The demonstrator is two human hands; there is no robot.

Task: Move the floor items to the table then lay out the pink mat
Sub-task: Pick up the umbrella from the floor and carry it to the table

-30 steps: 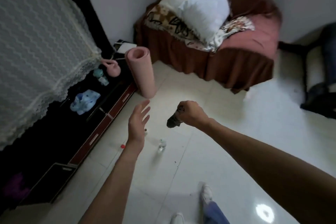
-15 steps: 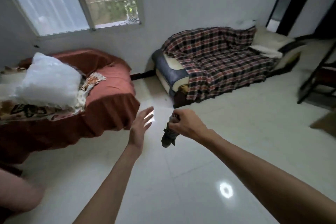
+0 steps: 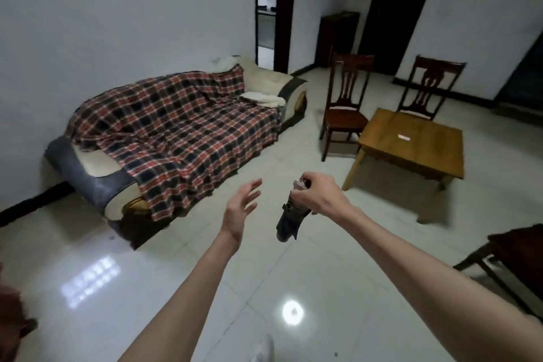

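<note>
My right hand (image 3: 318, 196) grips the top of a dark folded umbrella (image 3: 289, 222), which hangs down from my fist above the tiled floor. My left hand (image 3: 241, 209) is held out beside it, fingers spread, palm facing right, holding nothing. A low wooden table (image 3: 411, 144) stands ahead to the right, with a small white item (image 3: 403, 137) lying on its top. The pink mat is out of view.
A sofa under a plaid blanket (image 3: 182, 132) stands along the left wall. Two dark wooden chairs (image 3: 346, 103) (image 3: 427, 88) stand behind the table. Another dark chair or stool (image 3: 511, 256) is at the right edge. The floor (image 3: 182, 288) is glossy tile.
The view has swung right, from the pink mat and red armchair past the sofa to the wooden table. My right hand keeps its grip on the umbrella; my left hand stays spread.
</note>
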